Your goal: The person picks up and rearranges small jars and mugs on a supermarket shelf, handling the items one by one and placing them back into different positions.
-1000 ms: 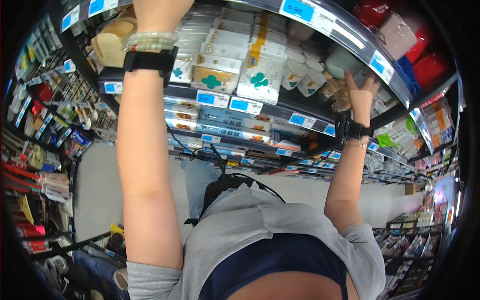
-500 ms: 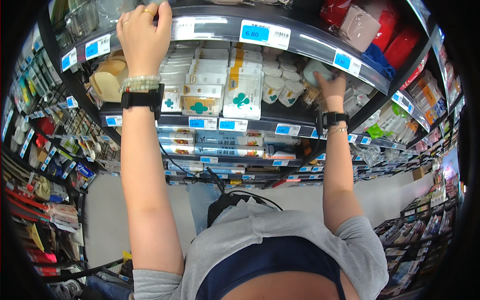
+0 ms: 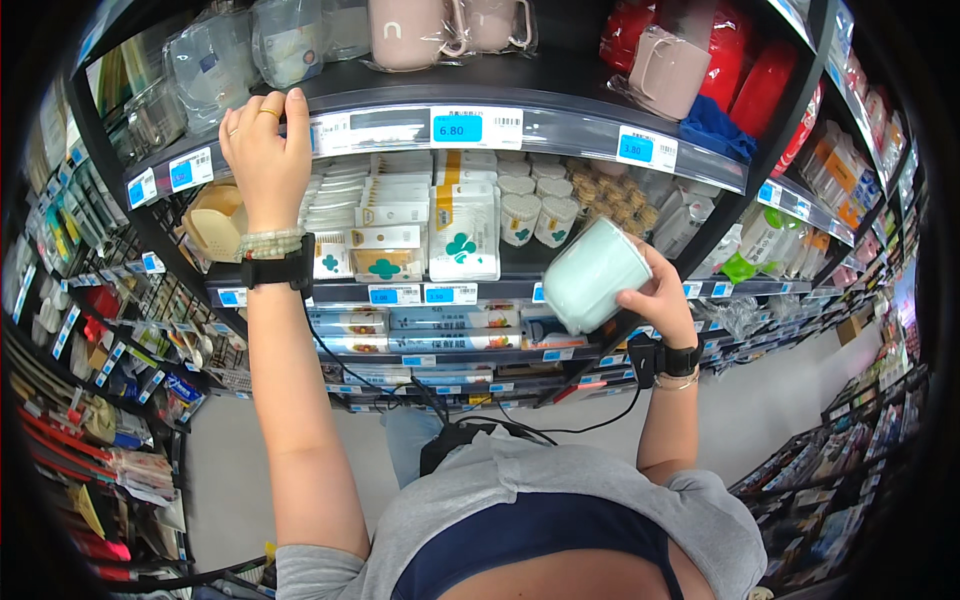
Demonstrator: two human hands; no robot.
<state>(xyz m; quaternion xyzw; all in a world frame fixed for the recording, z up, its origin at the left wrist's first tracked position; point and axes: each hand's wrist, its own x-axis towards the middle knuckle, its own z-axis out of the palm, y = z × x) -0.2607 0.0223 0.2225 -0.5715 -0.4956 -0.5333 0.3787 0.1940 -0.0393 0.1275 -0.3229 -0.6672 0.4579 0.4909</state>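
Observation:
My right hand [image 3: 655, 295] grips a pale mint-green cup [image 3: 597, 275], tilted in front of the middle shelf. The thumb lies on its near side, and other fingers are partly hidden behind it. My left hand [image 3: 265, 140] is hooked over the front edge of the upper shelf [image 3: 380, 128], its fingers curled on the lip. Behind the cup stand heart-topped tubs of cotton swabs [image 3: 537, 215] and bundles of wooden sticks [image 3: 610, 195]. White packs with a green clover print [image 3: 465, 235] fill the shelf between my hands.
Pink mugs [image 3: 405, 35] and clear plastic jugs [image 3: 205, 65] stand on the upper shelf, with red items [image 3: 730, 65] at its right. A beige plastic container [image 3: 215, 222] sits below my left hand. Boxed rolls [image 3: 455, 338] lie lower. Cables [image 3: 520, 428] hang before my body.
My right hand has drawn the mint-green cup out of the middle shelf, toward me and slightly left. My left hand stays on the shelf edge. The view has shifted, showing more of the upper shelf.

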